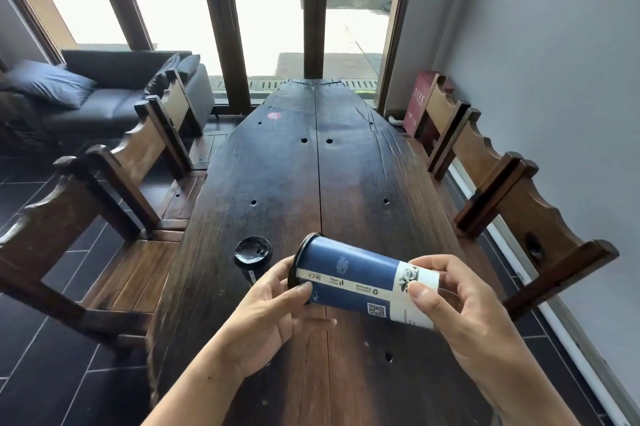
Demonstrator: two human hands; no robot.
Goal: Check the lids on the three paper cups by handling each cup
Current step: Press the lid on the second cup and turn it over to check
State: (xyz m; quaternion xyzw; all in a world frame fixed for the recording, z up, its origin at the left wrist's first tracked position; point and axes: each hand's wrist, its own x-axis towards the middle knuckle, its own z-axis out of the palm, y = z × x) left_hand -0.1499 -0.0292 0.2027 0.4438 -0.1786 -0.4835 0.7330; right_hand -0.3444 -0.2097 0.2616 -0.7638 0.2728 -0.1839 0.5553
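Left hand (268, 308), right hand (460, 304) grip lidded blue cup (356, 278) sideways; 2nd cup (252, 257) upright.

- blue-and-white paper cup (360, 282): matt printed paper, black plastic lid (300, 261)
- near-left black cup lid (252, 250): glossy plastic
- table (287, 183): dark wood, worn, grooved, slight sheen
- chairs (114, 183): brown wood
- far-left sofa (114, 93): dark leather-look, smooth
- floor (45, 373): dark matt tiles
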